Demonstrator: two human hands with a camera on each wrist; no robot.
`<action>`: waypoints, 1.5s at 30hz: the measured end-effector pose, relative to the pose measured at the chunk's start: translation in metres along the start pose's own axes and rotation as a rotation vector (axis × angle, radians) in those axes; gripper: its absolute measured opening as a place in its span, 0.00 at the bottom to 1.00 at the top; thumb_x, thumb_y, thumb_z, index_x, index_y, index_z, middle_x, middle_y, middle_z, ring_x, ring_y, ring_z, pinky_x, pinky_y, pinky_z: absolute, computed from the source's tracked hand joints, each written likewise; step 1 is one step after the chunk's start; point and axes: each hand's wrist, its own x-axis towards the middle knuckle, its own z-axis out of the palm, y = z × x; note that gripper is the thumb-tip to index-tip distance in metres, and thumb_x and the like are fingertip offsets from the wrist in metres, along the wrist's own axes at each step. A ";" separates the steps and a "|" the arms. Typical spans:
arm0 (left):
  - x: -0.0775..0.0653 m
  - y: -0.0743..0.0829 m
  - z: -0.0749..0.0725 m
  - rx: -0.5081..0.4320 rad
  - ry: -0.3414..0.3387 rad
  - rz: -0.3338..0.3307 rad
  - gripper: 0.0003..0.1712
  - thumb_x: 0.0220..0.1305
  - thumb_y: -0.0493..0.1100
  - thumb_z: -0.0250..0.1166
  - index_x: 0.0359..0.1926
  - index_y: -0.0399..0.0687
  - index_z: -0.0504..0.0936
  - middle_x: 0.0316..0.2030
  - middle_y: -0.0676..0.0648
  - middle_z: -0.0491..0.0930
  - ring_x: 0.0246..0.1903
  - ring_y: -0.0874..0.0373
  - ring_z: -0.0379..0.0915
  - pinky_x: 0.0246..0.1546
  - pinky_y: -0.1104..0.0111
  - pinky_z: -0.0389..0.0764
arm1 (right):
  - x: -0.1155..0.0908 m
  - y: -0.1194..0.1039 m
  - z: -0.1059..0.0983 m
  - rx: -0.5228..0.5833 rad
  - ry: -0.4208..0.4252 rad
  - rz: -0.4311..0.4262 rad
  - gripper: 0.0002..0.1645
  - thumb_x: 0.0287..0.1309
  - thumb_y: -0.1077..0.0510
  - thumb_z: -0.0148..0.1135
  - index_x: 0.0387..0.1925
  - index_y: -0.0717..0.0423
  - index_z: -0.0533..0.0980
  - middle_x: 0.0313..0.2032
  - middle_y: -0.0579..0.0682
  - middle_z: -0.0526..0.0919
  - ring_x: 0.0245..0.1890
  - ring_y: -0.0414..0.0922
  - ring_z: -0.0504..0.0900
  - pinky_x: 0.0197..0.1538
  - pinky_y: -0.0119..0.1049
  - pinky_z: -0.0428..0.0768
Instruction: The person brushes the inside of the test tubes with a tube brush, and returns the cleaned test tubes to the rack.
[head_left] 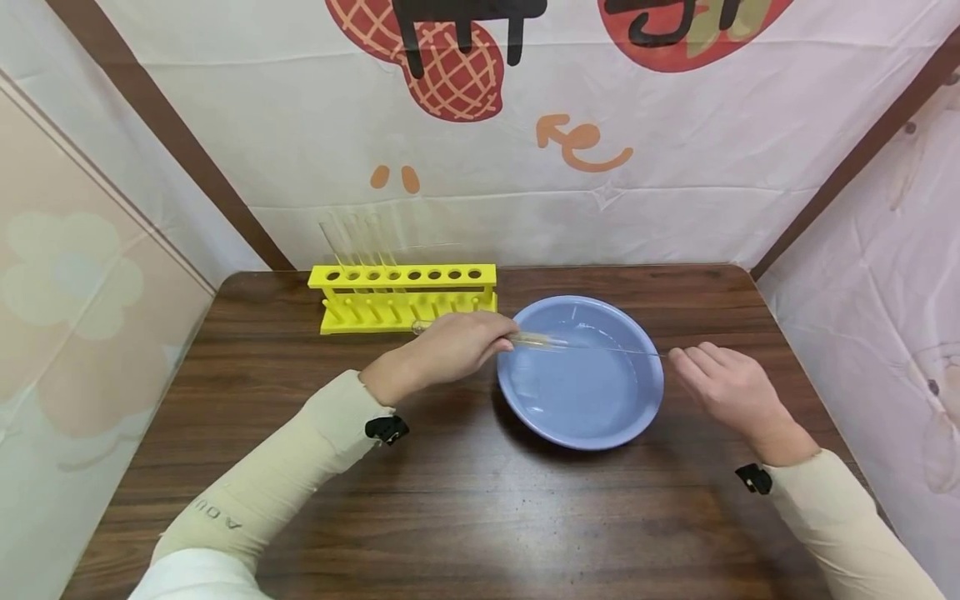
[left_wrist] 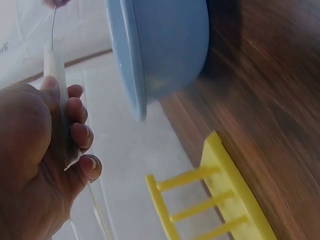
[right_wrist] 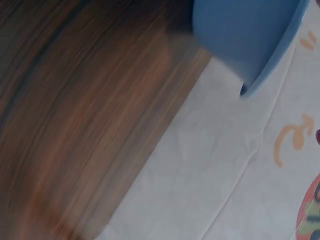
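Note:
My left hand (head_left: 465, 343) grips a glass test tube (left_wrist: 56, 65) lying nearly level over the left rim of a blue basin (head_left: 581, 445). The tube's rounded end (head_left: 421, 326) sticks out behind the hand, while its mouth points right. Pale brush bristles (head_left: 542, 339) show at the mouth; how deep they sit inside is hard to tell. A thin wire handle (head_left: 622, 350) runs from them across the basin to my right hand (head_left: 723, 390), which pinches its end just beyond the right rim. The right wrist view shows the basin's side (right_wrist: 240, 40) but not the hand.
Behind my left hand stands a yellow test tube rack (head_left: 401, 273) with several glass tubes (head_left: 367, 237) in its left holes. Clear water appears to lie in the basin. A printed cloth (head_left: 675, 225) hangs behind the wooden table (head_left: 480, 533).

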 end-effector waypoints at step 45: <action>0.012 0.019 0.006 -0.019 -0.033 0.034 0.17 0.78 0.48 0.57 0.61 0.49 0.81 0.58 0.50 0.82 0.59 0.56 0.77 0.56 0.58 0.79 | 0.032 -0.016 0.003 1.567 -0.618 1.118 0.15 0.68 0.67 0.43 0.28 0.55 0.74 0.20 0.43 0.73 0.18 0.35 0.65 0.18 0.38 0.50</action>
